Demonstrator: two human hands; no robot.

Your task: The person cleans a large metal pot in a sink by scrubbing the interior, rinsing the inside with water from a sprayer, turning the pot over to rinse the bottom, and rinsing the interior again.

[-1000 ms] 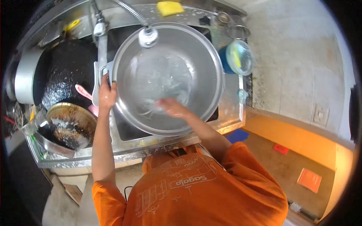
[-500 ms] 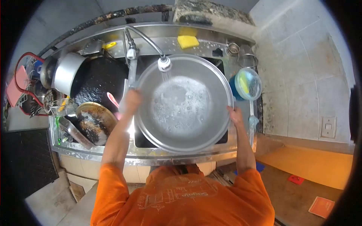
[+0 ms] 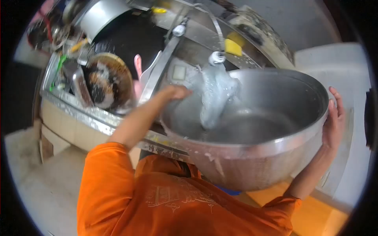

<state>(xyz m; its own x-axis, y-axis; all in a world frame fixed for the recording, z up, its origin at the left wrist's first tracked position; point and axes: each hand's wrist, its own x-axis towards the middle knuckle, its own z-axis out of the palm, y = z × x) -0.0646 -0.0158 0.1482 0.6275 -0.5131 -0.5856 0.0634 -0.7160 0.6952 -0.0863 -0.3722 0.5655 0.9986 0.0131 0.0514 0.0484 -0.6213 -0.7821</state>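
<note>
A large metal pot [image 3: 252,167] is lifted and tilted to the left over the sink. Whitish, soapy water [image 3: 216,98] splashes over its left side, below the faucet head [image 3: 217,58]. My left hand [image 3: 179,92] grips the pot's left rim, its fingers partly blurred. On the opposite side, my right hand [image 3: 334,118] holds the pot at its right rim, with fingers against the outer wall. The inner bottom of the pot shows through, wet and grey.
A yellow sponge [image 3: 233,47] lies behind the faucet. Left of the sink stand a dark wok [image 3: 130,39], a silver pot [image 3: 103,17] and a scorched round lid [image 3: 108,80]. A pink-handled utensil [image 3: 138,65] rests by the sink's divider.
Both hands have raised the pot out of the sink and swung it rightward, tipping it left. Its soapy water now spills out. The camera view has turned.
</note>
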